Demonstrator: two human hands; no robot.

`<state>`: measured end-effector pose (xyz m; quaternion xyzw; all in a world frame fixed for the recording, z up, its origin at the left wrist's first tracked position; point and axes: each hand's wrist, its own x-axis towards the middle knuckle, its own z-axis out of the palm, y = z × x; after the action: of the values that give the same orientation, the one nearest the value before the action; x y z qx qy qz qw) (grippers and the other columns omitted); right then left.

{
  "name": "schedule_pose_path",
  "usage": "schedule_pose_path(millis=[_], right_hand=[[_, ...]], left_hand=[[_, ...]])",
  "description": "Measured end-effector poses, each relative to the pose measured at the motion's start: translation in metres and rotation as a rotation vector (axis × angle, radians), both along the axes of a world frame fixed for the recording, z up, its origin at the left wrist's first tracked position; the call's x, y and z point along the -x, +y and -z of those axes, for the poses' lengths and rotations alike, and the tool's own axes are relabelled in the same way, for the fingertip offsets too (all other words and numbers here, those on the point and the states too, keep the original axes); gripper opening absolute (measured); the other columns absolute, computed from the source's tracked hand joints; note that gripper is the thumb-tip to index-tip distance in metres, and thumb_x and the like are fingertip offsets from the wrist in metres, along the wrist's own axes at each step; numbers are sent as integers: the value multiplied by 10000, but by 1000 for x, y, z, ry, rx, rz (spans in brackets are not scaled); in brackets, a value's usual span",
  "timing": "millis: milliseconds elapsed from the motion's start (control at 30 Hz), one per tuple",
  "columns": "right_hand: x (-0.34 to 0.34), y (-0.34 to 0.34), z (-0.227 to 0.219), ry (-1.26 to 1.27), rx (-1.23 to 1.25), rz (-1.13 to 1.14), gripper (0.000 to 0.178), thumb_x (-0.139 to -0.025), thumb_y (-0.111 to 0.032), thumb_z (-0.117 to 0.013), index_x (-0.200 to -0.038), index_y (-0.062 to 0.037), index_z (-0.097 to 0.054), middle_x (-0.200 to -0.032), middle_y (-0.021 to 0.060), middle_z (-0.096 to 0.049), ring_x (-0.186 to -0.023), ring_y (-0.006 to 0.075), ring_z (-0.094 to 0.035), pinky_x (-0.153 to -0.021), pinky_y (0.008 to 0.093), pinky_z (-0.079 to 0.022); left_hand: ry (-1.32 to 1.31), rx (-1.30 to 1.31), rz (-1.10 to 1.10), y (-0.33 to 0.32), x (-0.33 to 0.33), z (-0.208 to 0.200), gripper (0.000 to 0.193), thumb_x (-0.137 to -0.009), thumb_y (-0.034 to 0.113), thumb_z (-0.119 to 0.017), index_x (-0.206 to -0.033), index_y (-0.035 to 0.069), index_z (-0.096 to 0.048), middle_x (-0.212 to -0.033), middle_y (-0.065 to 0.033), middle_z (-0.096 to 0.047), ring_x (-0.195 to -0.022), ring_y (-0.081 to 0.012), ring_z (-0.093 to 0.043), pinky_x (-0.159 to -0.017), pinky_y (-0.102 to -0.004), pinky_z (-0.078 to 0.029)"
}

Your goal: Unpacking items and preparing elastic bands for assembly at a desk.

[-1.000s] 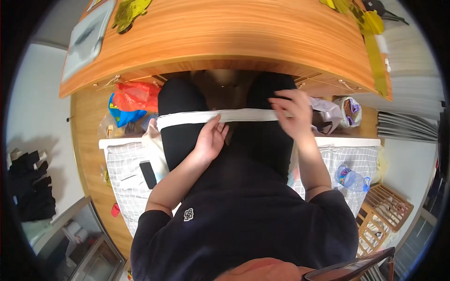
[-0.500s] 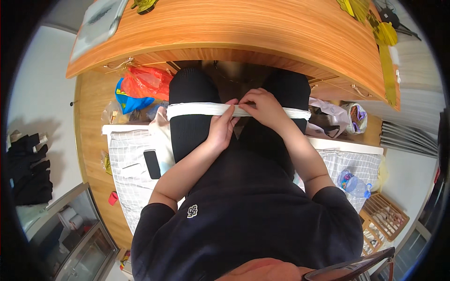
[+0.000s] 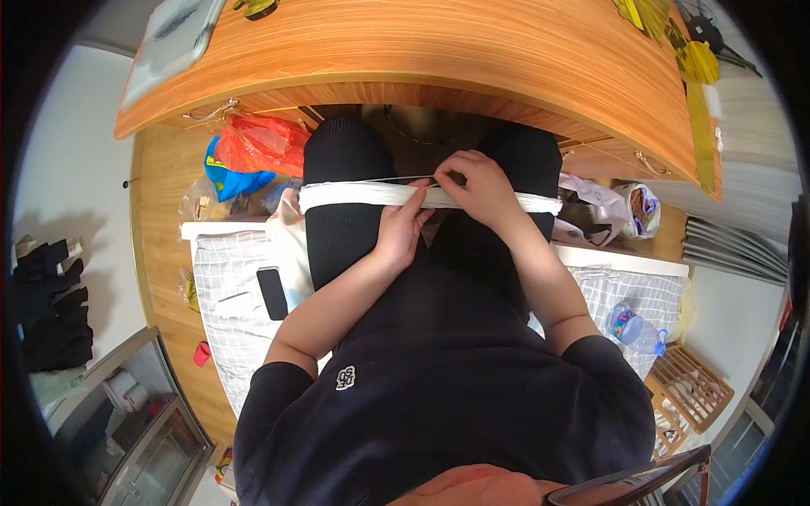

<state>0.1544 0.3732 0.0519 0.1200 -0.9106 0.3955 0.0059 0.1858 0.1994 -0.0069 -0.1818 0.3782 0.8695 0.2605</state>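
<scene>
White strip [image 3: 354, 196] stretched flat across both black-clad thighs, just under the desk [image 3: 439, 51] edge. Left hand [image 3: 401, 229] at the strip's 6 o'clock, fingers closed over it. Right hand [image 3: 477, 185] at 3 o'clock of the left, fingertips pinching the upper edge. Phone [image 3: 272, 293] at 8 o'clock on checked cloth [image 3: 228, 320]; red bag [image 3: 261, 143] at 10; bottle [image 3: 634, 331] at 4.
</scene>
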Motion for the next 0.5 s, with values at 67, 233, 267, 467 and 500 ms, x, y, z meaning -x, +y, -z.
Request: schedule_pose_path(millis=[67,233,267,467,500], right_hand=[[3,0,-9,39,27,8,158,-850,-187,-648,-879,-32,-656,-793,94,-662,-776,273,-618,-736,348,-477],[23,29,-75,-455,-30,-69,138,-907,-187,-619,-960,-59,-614,-707,14,-584,-660,112,-538,-609,250,-399],[24,39,-89,-419,95,-99,109,-906,-157,-611,-954,-59,-606,-738,-8,-566,-689,84,-521,-616,239,-385],[9,40,-181,-304,669,-235,102,-915,-46,-553,-1015,-40,-574,-910,-13,-546,-872,59,-517,-737,212,-394],[7,34,-193,-277,708,-320,132,-938,-41,-534,-1067,-43,-566,-971,-12,-560,-922,54,-513,-774,207,-404]], left_hand=[[-14,17,9,-1,-1,3,253,-974,179,-571,-1196,58,-569,-1151,-58,-611,-1061,-153,-583,-909,-327,-451],[-85,27,65,-5,-5,-1,285,-963,223,-590,-1199,66,-572,-1168,-53,-612,-1089,-170,-573,-925,-327,-438],[-143,52,122,-7,-5,-7,293,-959,228,-591,-1199,62,-573,-1175,-52,-612,-1100,-177,-570,-940,-327,-433],[881,504,782,-53,12,-145,583,-826,126,-718,-1328,6,-449,-1176,-117,-607,-1125,-218,-568,-989,-325,-411],[1248,630,517,-56,17,-157,705,-763,127,-782,-1356,7,-419,-1188,-135,-597,-1125,-237,-569,-983,-333,-421]])
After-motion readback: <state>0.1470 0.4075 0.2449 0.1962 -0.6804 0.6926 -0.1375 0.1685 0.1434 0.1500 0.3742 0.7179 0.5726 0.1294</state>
